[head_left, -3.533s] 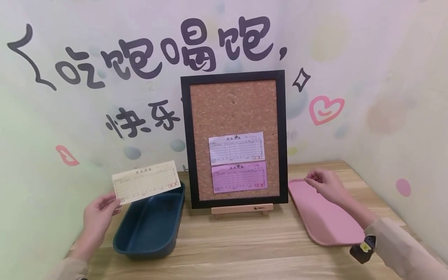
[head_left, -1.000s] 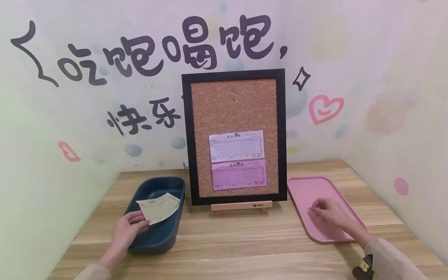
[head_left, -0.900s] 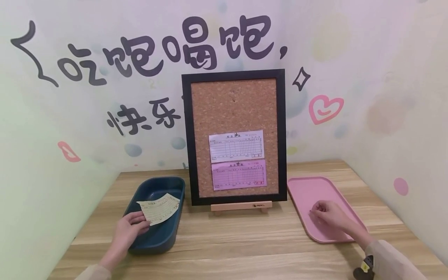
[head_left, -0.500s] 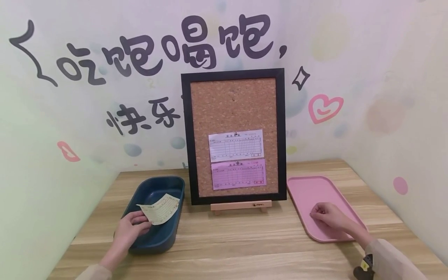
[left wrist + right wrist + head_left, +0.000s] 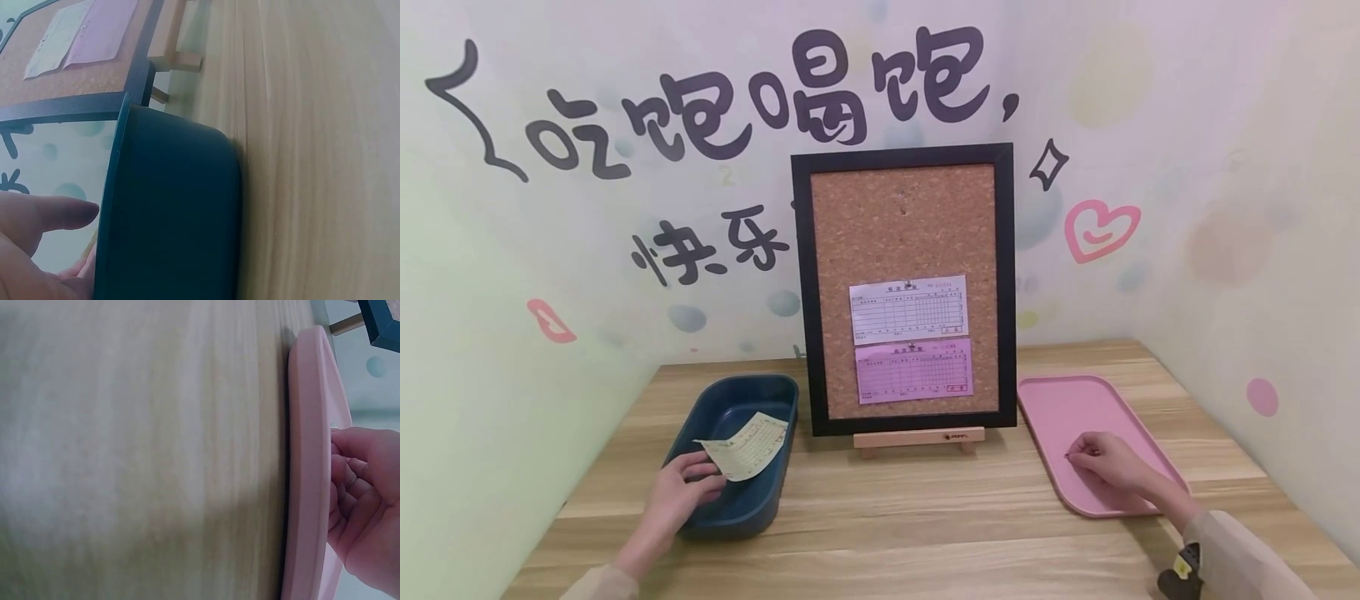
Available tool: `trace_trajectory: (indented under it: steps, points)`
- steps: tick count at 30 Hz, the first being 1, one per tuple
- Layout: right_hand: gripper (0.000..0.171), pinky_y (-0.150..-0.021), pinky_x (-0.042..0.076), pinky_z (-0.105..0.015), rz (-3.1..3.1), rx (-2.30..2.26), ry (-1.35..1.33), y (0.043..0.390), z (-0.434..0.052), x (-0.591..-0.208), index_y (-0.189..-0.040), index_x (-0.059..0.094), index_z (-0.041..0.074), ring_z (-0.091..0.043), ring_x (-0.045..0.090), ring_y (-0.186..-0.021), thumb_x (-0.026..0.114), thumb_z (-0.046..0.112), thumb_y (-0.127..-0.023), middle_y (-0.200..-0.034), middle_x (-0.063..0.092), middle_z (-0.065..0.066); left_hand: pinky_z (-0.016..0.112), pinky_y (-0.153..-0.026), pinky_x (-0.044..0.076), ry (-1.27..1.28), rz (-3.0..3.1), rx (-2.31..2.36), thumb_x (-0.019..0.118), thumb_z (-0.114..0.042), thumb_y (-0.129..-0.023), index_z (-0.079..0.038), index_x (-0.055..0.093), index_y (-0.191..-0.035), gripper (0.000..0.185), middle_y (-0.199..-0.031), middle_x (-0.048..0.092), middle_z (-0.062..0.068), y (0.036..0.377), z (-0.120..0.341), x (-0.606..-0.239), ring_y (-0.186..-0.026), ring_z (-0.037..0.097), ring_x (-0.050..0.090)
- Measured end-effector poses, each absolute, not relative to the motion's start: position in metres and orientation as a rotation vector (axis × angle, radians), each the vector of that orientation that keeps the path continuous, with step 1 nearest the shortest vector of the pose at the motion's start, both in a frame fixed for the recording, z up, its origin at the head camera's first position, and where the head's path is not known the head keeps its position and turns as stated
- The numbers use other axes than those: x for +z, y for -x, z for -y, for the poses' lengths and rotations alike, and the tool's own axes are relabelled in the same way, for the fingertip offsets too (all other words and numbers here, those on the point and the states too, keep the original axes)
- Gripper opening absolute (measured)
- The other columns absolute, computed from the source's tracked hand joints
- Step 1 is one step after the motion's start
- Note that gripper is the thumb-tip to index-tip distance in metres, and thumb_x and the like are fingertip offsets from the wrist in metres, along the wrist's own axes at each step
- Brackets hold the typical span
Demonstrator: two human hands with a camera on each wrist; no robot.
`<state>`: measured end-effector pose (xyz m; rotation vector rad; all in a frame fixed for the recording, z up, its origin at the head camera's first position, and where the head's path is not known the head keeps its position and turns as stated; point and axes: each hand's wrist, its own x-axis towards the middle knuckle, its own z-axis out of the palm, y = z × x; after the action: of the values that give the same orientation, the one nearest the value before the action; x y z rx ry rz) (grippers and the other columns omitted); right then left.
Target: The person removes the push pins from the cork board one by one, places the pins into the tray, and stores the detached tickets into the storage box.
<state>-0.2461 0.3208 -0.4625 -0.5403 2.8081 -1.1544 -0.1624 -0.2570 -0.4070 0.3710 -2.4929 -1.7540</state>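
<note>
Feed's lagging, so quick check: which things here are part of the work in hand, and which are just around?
In hand: yellow slip, held by left hand over blue bin; pink tray, under right hand.

Just around: cork board, white slip, pink slip, wooden stand.

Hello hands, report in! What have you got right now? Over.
Left hand holds yellow slip over blue bin. Right hand curled on pink tray, maybe pinching something tiny. Nothing blocking.

Three slips (image 5: 907,309), two trays (image 5: 741,510), one corkboard (image 5: 902,217).

Pastel decorated walls (image 5: 1187,167), wooden table (image 5: 925,517)
</note>
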Motion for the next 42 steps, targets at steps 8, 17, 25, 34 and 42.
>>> trace_trajectory:
  steps: [8,17,25,34,42]
  points:
    - [0.009,-0.045,0.043,-0.021,-2.799,-1.16,0.515,0.247,-0.322,-0.463,-0.085,0.06,-0.001,-0.003,0.046,-0.053,0.059,0.008,-0.086,-0.07,0.055,-0.003,0.024,-0.064,0.055,-0.352,2.444,-1.831,0.059,0.006,-0.08,0.021,0.033,-0.121,0.051,-0.088,0.063,0.011,0.159,0.258,-0.406,-0.066,0.003,0.061]
    - [0.01,-0.045,0.043,-0.02,-2.816,-1.159,0.507,0.247,-0.324,-0.462,-0.084,0.06,0.0,-0.003,0.046,-0.053,0.061,0.01,-0.085,-0.071,0.056,-0.002,0.025,-0.063,0.055,-0.285,2.373,-1.901,0.06,0.006,-0.079,0.021,0.037,-0.117,0.047,-0.088,0.064,0.013,0.16,0.265,-0.418,-0.067,0.009,0.063]
    - [0.009,-0.046,0.044,-0.02,-2.833,-1.151,0.528,0.247,-0.324,-0.459,-0.083,0.061,0.001,-0.003,0.047,-0.055,0.062,0.01,-0.084,-0.071,0.057,-0.002,0.026,-0.063,0.056,-0.318,2.4,-1.872,0.06,0.002,-0.08,0.02,0.038,-0.119,0.048,-0.092,0.063,0.017,0.162,0.264,-0.422,-0.07,0.013,0.064]
    - [0.009,-0.041,0.042,-0.02,-2.794,-1.206,0.602,0.256,-0.328,-0.446,-0.084,0.058,-0.004,-0.004,0.045,-0.049,0.057,0.004,-0.086,-0.066,0.054,-0.005,0.024,-0.069,0.055,-0.394,2.471,-1.787,0.056,0.0,-0.083,0.014,0.036,-0.125,0.048,-0.104,0.059,0.022,0.16,0.249,-0.395,-0.073,0.006,0.062]
    - [0.012,-0.038,0.042,-0.022,-2.845,-1.231,0.671,0.268,-0.32,-0.411,-0.085,0.057,-0.006,-0.005,0.045,-0.048,0.058,0.007,-0.086,-0.066,0.053,-0.008,0.023,-0.072,0.054,-0.344,2.451,-1.743,0.056,-0.004,-0.087,0.01,0.04,-0.126,0.045,-0.109,0.058,0.023,0.175,0.238,-0.383,-0.077,0.004,0.061]
